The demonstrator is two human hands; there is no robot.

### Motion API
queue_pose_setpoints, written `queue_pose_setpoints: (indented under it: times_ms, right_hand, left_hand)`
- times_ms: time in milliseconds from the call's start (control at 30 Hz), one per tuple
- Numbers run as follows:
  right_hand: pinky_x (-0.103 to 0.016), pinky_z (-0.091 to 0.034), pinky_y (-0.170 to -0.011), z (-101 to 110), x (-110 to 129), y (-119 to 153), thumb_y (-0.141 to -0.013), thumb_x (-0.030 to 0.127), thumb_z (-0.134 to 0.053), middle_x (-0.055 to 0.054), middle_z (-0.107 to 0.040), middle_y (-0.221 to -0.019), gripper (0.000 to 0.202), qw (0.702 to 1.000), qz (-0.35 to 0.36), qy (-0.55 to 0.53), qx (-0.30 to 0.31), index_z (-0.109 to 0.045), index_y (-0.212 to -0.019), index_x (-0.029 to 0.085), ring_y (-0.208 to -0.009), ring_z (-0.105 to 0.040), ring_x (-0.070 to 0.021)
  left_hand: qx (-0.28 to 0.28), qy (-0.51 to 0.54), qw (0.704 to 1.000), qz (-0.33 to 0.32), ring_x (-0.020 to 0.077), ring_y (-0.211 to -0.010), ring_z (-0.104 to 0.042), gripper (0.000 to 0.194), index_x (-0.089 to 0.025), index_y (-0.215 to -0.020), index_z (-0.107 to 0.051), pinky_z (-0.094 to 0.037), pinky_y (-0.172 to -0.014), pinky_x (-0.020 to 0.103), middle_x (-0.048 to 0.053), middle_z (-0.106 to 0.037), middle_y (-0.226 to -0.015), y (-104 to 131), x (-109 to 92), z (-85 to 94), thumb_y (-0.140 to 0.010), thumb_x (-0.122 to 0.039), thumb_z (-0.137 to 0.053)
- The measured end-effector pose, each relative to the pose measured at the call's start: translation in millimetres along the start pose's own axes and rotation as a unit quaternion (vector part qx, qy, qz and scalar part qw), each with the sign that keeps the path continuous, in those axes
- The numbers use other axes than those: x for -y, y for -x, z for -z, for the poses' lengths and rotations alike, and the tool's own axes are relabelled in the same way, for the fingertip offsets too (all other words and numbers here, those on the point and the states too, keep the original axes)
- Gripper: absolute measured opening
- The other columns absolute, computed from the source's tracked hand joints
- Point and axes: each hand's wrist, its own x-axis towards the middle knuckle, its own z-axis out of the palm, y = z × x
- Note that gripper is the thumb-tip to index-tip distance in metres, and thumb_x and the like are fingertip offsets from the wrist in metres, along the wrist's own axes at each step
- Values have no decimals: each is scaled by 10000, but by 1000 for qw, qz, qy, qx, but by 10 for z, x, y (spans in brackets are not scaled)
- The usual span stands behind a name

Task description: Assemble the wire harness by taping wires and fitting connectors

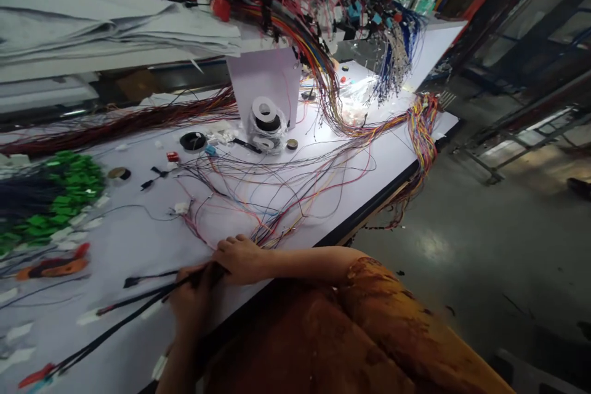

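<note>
Near the front edge of the white table my right hand (240, 257) is closed around a wire bundle, with loose coloured wires (277, 221) fanning out beyond it. Just left of it, my left hand (191, 295) has its fingers wrapped round the black-wrapped part of the same bundle. Dark wrapped branches (115, 326) run from there to the lower left, one ending in a red connector (36, 375). Another short branch ends in a black connector (132, 282). My left fingertips are partly in shadow.
Green connectors (74, 191) are heaped at the left, above orange-handled pliers (55, 266). Tape rolls (268, 117) stand by the shelf support (265, 77). Thick wire bundles (318, 61) hang from the upper shelf. The table's dark edge (369, 203) runs diagonally.
</note>
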Motion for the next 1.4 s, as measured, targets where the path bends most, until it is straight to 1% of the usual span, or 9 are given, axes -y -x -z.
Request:
queue_pose_setpoints:
  times_ms: [133, 333, 600, 700, 833, 967, 1100, 1267, 1400]
  right_hand:
    - [-437, -491, -936, -11, 13, 39, -859, 441, -684, -144, -634, -1197, 522, 999, -45, -29, -7, -544, -1229, 100, -1074, -592, -277]
    - [-397, -510, -849, 20, 18, -137, -964, 384, -532, -103, -649, -1123, 279, 997, -64, -5, 53, -649, -1068, 153, -1052, -602, -260]
    - [-409, -478, -844, 108, 198, -92, -998, 140, -421, -121, -633, -1174, 231, 982, 112, 116, 100, -638, -1078, 130, -1092, -557, -259]
    - [-392, -473, -834, 201, 259, -69, -986, 115, -423, -122, -637, -1185, 234, 974, 128, 123, 137, -646, -1058, 128, -1085, -556, -254]
    - [-368, -470, -842, 285, 252, -119, -986, 160, -482, -122, -654, -1077, 168, 980, 76, 72, 167, -646, -1000, 128, -1006, -581, -227]
    - [-268, -462, -790, 284, 115, -170, -973, 140, -524, -65, -639, -917, 146, 985, -30, -77, 152, -621, -864, 140, -854, -588, -150]
    - [-236, -439, -747, 263, -39, -187, -922, 110, -600, -13, -596, -808, 132, 971, -51, -176, 155, -600, -799, 155, -792, -560, -130]
    - [-234, -434, -748, 266, -61, -234, -949, 159, -586, -36, -609, -886, 128, 973, -60, -165, 152, -621, -826, 153, -821, -555, -130]
    - [-284, -435, -772, 217, 189, -226, -934, 135, -551, -68, -641, -921, 125, 984, -49, -82, 151, -650, -861, 154, -837, -565, -159]
  left_hand:
    - [39, 28, 999, -18, 277, -881, -693, 408, -172, -856, -676, -569, -834, 412, 100, -716, -918, -15, 34, 9, -760, -568, -652]
    - [54, 50, 997, -14, 256, -853, -691, 370, -185, -915, -658, -565, -796, 375, 89, -726, -915, -21, 90, 14, -754, -519, -646]
    - [77, 52, 995, -20, 221, -718, -654, 199, -213, -806, -609, -519, -697, 338, 50, -701, -776, 44, 5, 13, -761, -402, -567]
    - [86, 86, 992, -32, 212, -704, -649, 137, -224, -770, -590, -520, -690, 332, 41, -683, -748, 86, -15, 11, -759, -351, -539]
    - [105, 141, 984, -16, 217, -697, -654, 148, -232, -748, -588, -518, -680, 343, 35, -676, -736, 102, -30, 51, -777, -376, -576]
    - [161, 230, 960, 1, 222, -768, -691, 167, -238, -749, -578, -543, -732, 349, 33, -732, -802, 69, 1, 81, -779, -386, -649]
    - [176, 229, 957, -10, 233, -817, -704, 162, -238, -748, -557, -537, -765, 365, 46, -751, -844, 48, 50, 49, -824, -356, -638]
    - [148, 149, 977, -21, 239, -746, -685, 186, -235, -775, -589, -497, -692, 357, 59, -731, -786, 34, 77, 28, -876, -392, -578]
    - [110, 117, 987, -14, 213, -674, -659, 200, -224, -733, -596, -473, -631, 317, 40, -704, -717, 15, 70, 17, -868, -368, -562]
